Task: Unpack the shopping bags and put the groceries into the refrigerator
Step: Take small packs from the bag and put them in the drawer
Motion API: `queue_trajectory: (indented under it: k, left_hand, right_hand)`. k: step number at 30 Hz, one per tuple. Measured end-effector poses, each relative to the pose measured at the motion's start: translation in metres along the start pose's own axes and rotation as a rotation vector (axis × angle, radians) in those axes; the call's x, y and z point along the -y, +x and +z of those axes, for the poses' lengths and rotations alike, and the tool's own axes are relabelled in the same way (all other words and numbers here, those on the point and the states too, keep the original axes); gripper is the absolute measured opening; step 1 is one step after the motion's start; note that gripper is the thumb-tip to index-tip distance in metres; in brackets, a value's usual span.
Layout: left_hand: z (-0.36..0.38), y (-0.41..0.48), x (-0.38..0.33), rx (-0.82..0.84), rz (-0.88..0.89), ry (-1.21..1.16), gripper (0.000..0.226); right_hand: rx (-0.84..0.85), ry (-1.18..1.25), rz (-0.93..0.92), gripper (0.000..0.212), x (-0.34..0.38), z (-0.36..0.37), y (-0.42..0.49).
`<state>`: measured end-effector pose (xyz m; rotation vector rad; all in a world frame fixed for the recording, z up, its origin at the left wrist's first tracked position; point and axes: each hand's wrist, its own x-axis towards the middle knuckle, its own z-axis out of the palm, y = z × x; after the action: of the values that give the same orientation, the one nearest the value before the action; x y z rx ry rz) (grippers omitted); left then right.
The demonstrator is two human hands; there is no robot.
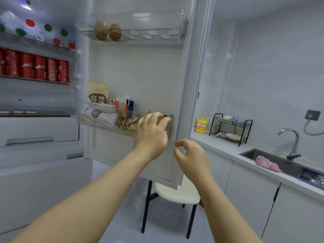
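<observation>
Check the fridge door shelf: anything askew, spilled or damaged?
Nothing spilled or damaged. In the clear plastic door shelf a flat white packet lies slanted on its side, and the left hand grips a crinkled green-yellow packet at its right end.

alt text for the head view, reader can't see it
The left hand grips a greenish packet in the lower shelf of the open refrigerator door, beside snack packs; the right hand hangs loosely curled near its edge. Two eggs sit in its top tray.
</observation>
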<state>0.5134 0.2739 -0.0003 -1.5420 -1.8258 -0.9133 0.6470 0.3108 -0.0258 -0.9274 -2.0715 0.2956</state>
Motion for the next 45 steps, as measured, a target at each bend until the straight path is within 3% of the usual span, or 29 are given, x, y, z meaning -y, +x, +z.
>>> queue_trajectory:
  k: [3,6,14,19,21,29,34,37,45]
  left_hand:
    - [-0.001,0.023,-0.002,0.257,-0.048,0.098,0.057]
    - [-0.001,0.031,-0.003,0.292,-0.081,0.135,0.053]
    - [-0.023,0.002,0.004,0.028,-0.184,0.286,0.044]
    - [-0.049,-0.029,0.034,-0.235,-0.175,0.19,0.036]
    - [-0.063,-0.041,0.046,-0.256,-0.21,0.14,0.035]
    - [-0.122,-0.079,0.089,-0.35,-0.286,0.102,0.045]
    - [-0.156,-0.098,0.094,-0.556,-0.17,0.073,0.037]
    - [-0.171,-0.106,0.097,-0.549,-0.109,0.06,0.039]
    - [-0.198,-0.134,0.142,-0.543,-0.417,0.142,0.057]
  right_hand:
    - [0.009,0.002,0.01,0.022,-0.007,-0.003,-0.005]
    - [0.009,0.025,0.026,0.022,-0.012,-0.006,-0.009]
    - [-0.028,0.102,0.027,0.025,-0.012,-0.017,-0.007]
    - [-0.035,0.252,-0.005,0.05,0.007,-0.01,-0.006]
    - [0.007,0.338,-0.04,0.056,0.023,-0.002,-0.006]
    - [-0.087,0.792,-0.22,0.027,0.088,0.037,-0.022]
    - [0.026,0.93,-0.356,0.025,0.132,0.06,-0.032]
    - [0.14,0.896,-0.441,0.033,0.159,0.076,-0.039]
    - [0.348,0.821,-0.443,0.025,0.212,0.128,-0.05]
